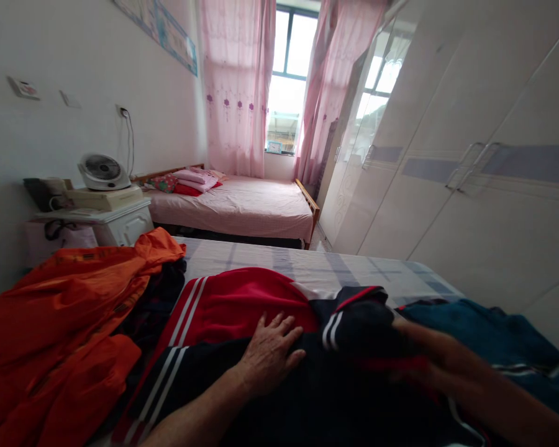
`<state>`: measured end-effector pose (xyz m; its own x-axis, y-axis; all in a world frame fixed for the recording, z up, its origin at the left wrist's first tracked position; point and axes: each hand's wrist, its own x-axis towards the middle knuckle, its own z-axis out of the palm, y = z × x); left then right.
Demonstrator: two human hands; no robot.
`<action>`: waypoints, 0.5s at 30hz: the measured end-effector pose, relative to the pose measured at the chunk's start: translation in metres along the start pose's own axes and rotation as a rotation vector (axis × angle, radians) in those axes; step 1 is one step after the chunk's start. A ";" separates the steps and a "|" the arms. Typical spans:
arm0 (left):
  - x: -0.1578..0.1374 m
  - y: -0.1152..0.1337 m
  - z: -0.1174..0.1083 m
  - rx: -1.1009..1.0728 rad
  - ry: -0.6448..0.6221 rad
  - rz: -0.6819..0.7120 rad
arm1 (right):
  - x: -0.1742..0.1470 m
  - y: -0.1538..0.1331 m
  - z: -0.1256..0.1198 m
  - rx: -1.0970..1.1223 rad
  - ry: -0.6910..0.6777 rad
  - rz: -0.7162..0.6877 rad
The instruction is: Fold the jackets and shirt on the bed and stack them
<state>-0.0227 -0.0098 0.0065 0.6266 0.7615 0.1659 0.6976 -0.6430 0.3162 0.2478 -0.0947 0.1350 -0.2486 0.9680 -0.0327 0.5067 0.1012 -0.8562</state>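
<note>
A red and navy track jacket (pixel 256 298) with paired white stripes lies spread on the bed in front of me. My left hand (pixel 272 351) rests flat on it, fingers apart, where the red meets the navy. At the right, my right hand (pixel 426 357) grips a raised, folded navy part of the jacket with red edging and two white stripes. Motion blurs that hand, and its fingertips are partly hidden by the cloth. Orange clothing (pixel 65 310) lies to the left over dark cloth (pixel 156 298). A teal garment (pixel 489 335) lies on the right.
The near bed has a checked sheet (pixel 242 253). Beyond it stands a second bed with a pink sheet (pixel 242 198). A fan (pixel 103 172) sits on a box on the white nightstand (pixel 125 226) at left. White wardrobes (pixel 447 124) line the right side.
</note>
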 end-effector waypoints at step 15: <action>0.024 -0.089 -0.093 0.383 -0.001 -0.279 | 0.055 0.047 0.024 -0.866 -0.148 -0.215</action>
<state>-0.1022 0.0735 0.0697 0.3972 0.9095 0.1227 0.9172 -0.3981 -0.0187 0.2382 -0.0421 0.0803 -0.4828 0.8750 -0.0345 0.8663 0.4715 -0.1652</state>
